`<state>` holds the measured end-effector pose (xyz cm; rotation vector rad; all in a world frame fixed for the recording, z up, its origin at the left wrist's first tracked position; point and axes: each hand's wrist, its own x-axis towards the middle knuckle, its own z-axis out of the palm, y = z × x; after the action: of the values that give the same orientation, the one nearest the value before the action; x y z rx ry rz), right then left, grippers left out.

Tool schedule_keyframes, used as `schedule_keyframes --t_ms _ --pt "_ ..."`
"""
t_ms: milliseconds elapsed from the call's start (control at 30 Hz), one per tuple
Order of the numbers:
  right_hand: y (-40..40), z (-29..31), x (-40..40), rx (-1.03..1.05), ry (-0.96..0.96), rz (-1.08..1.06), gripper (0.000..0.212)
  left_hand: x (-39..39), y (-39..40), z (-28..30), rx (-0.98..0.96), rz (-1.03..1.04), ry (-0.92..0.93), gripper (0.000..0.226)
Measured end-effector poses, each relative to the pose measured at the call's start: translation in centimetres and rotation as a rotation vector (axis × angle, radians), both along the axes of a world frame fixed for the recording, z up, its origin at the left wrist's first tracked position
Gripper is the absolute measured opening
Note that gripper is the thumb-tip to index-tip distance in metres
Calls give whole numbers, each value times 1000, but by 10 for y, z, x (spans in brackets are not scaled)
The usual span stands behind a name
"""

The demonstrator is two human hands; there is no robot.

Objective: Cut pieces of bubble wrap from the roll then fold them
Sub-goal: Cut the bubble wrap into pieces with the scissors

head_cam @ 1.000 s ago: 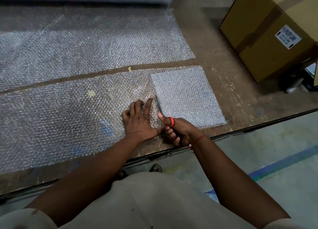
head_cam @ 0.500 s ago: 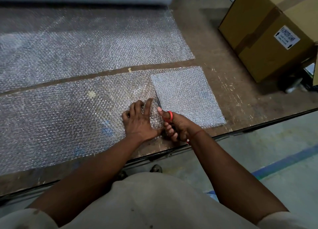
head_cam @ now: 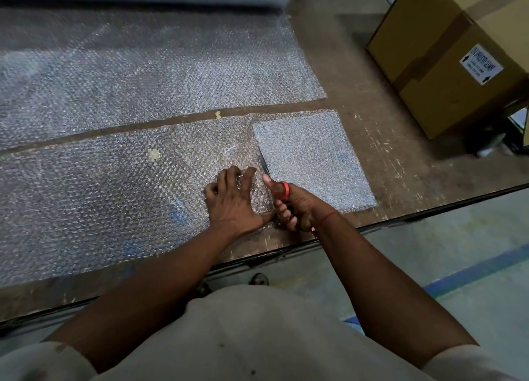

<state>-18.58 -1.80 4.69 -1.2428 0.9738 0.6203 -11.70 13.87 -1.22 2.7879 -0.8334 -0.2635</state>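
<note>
Right hand (head_cam: 292, 206) clenched round red-handled steel scissors (head_cam: 274, 184), blades at 12 o'clock. Left hand (head_cam: 232, 200) flat, fingers released, pinning clear bubble wrap strip (head_cam: 114, 186) on brown counter (head_cam: 357, 117). Risk: blades near left fingertips; film may bunch, cut may wander.

the bubble wrap (head_cam: 120, 197) is clear, glossy, knobbly plastic; the surface (head_cam: 357, 140) under it is scuffed, matt brown board. the scissors (head_cam: 264, 164) show dull metal blades (red plastic handle). the box (head_cam: 446, 51) is matt cardboard, taped.
</note>
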Motion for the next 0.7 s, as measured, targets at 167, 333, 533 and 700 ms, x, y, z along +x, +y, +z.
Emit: schedule_keyframes --t_ms 167,333,533,700 --pt "-2 4 7 -17 -12 12 63 -2 -1 4 30 -9 7 118" --pt "-3 1 11 -38 -17 6 60 -3 1 7 24 -4 65 124" --pt "-6 -1 10 -10 -14 0 60 5 -1 3 102 -29 126 138" --pt "-8 -1 16 -10 -16 10 62 9 -1 -2 147 -98 158 128"
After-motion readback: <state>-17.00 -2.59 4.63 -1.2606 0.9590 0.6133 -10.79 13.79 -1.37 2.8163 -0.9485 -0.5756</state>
